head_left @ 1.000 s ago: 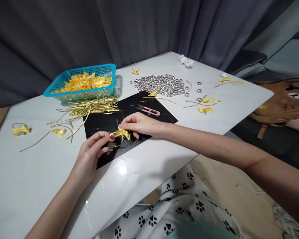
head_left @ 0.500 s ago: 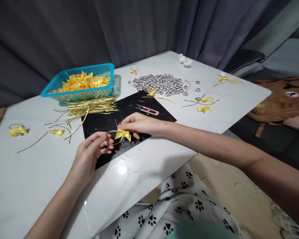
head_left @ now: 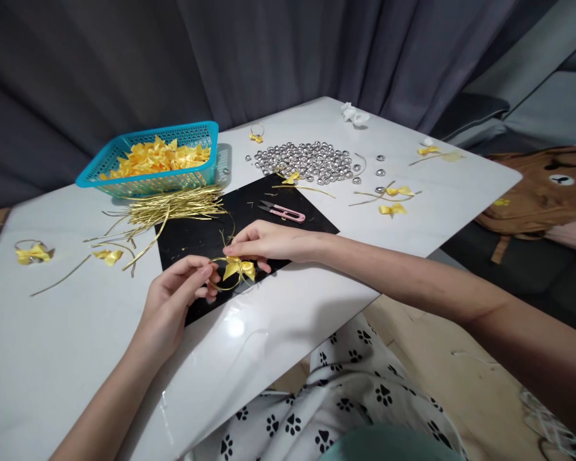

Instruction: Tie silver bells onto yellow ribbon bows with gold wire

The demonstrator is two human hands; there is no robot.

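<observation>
One gold wire loop [head_left: 224, 289] is being held over the black mat [head_left: 185, 238], left hand [head_left: 180, 294] pinching it, right hand [head_left: 259, 242] pinching its yellow bow [head_left: 240, 270]; it is looking rounder than before, apparently taking shape.

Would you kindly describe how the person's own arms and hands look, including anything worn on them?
The left hand and right hand are ungloved, and no watch or bracelet shows on either wrist. No sleeve covers either forearm in view. Below them, white cloth printed with black paws shows, apparently clothing.
</observation>
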